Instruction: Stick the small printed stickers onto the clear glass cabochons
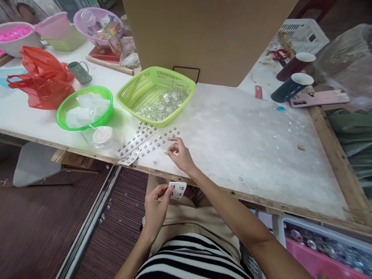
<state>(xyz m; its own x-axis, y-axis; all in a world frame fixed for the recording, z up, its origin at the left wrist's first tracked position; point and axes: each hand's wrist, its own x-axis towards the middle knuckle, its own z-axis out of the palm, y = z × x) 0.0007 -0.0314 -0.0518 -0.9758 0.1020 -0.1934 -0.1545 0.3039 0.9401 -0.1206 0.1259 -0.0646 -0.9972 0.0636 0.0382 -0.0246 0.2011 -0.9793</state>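
In the head view, the left hand (pixel 157 201) is below the counter's front edge, above the person's lap, its thumb and fingers pinching a small sticker sheet (pixel 179 190) printed with black figures. The right hand (pixel 181 157) is over the counter (pixel 209 124), palm turned inward, thumb and forefinger curled toward each other; whether that grip is closed on a tiny sticker or on nothing cannot be told.

Just beside the right hand, longer sticker strips (pixel 145 138) with the same black print lie across one another on the white top, reaching to its wooden edge. Behind them stands a yellow-green basket (pixel 161 123), partly filled with clear plastic pieces (pixel 167 104). To its left are a bright green bowl (pixel 110 112) with crumpled white sheets (pixel 91 104) in it and, in front of that bowl, a white-topped cup (pixel 103 136). Farther left are a green mug (pixel 80 73) and a red plastic bag (pixel 46 79).

A large cardboard panel (pixel 203 38) rises behind the basket. Faint clear discs (pixel 255 147) are spread over the right side of the counter, and near its far right corner are a dark blue cup (pixel 290 90), a maroon cup (pixel 295 66), a pink phone (pixel 319 99) and red-handled scissors (pixel 279 54).
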